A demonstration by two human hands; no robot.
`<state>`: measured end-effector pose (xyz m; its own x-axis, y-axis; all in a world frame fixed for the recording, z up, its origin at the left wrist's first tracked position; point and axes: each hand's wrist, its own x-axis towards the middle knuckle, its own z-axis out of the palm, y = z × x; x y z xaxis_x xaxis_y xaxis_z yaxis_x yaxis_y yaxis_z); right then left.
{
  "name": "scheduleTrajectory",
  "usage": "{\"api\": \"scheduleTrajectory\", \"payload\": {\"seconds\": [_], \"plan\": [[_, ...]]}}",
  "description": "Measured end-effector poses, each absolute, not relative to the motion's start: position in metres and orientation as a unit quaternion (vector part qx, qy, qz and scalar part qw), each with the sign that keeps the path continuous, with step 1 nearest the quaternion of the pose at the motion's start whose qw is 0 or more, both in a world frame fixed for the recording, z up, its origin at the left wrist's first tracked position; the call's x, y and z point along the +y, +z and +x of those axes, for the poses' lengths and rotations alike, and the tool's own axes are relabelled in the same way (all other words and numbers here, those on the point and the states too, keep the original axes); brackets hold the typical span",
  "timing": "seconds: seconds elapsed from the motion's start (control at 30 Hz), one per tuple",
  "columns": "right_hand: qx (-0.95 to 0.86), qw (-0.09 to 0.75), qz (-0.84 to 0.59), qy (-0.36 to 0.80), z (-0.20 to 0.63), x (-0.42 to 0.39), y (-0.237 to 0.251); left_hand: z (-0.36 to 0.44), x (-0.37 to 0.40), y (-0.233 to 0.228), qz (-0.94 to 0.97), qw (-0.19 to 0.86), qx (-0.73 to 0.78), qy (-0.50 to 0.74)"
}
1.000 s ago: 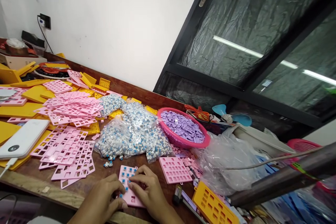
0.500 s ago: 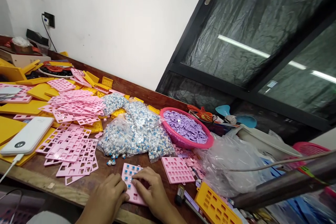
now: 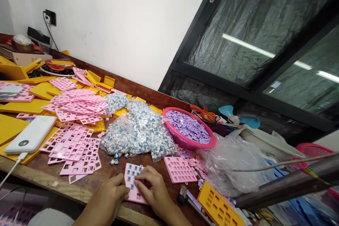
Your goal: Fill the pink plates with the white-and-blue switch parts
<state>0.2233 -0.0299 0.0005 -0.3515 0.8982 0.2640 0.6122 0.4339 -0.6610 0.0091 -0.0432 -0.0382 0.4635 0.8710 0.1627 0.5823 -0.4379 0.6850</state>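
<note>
Both hands are working on a pink switch plate (image 3: 132,183) lying flat near the front edge of the wooden table (image 3: 106,173), just in front of the clear bags of blue-stemmed key switches (image 3: 137,136). The left hand (image 3: 108,197) is resting against the plate's left side, its fingers curled together on the edge and steadying it. The right hand (image 3: 153,190) is lying over the plate's right half, fingertips bent down and pressing on a switch among the blue ones already seated in the upper rows; whether a loose switch is pinched between them cannot be told, since the fingers are hiding it.

To do this well, I judge the plate should be sitting flat on the table while pressure is going straight down, so that each switch is clicking squarely into its square hole rather than tilting. The left hand should be bracing the plate against sliding toward the edge. A few stray switches (image 3: 114,161) are lying just beyond the plate, near enough for the next pick. The empty pink plate (image 3: 179,169) to the right, the stack of pink frames (image 3: 74,148) to the left and the pink basket of purple keycaps (image 3: 189,129) are all lying apart from the hands.
</note>
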Motion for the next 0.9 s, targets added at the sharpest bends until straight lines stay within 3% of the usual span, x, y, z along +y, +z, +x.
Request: {"api": "scheduleTrajectory", "payload": {"seconds": [0.23, 0.37, 0.53, 0.73, 0.9], "plan": [[-0.805, 0.296, -0.471, 0.206, 0.223, -0.03, -0.002, -0.004, -0.042, -0.004, 0.785, 0.306, 0.462, 0.276], [-0.807, 0.308, -0.462, 0.202, 0.222, -0.032, -0.004, -0.029, -0.017, -0.012, 0.72, 0.206, 0.555, 0.363], [-0.805, 0.307, -0.46, 0.215, 0.216, -0.024, 0.009, -0.04, 0.005, -0.025, 0.73, 0.166, 0.587, 0.308], [-0.844, 0.238, -0.447, 0.18, 0.182, 0.01, 0.036, -0.037, 0.003, -0.018, 0.744, 0.187, 0.561, 0.313], [-0.862, 0.126, -0.475, 0.123, 0.151, 0.031, 0.039, -0.033, 0.002, -0.011, 0.75, 0.177, 0.579, 0.266]]}}
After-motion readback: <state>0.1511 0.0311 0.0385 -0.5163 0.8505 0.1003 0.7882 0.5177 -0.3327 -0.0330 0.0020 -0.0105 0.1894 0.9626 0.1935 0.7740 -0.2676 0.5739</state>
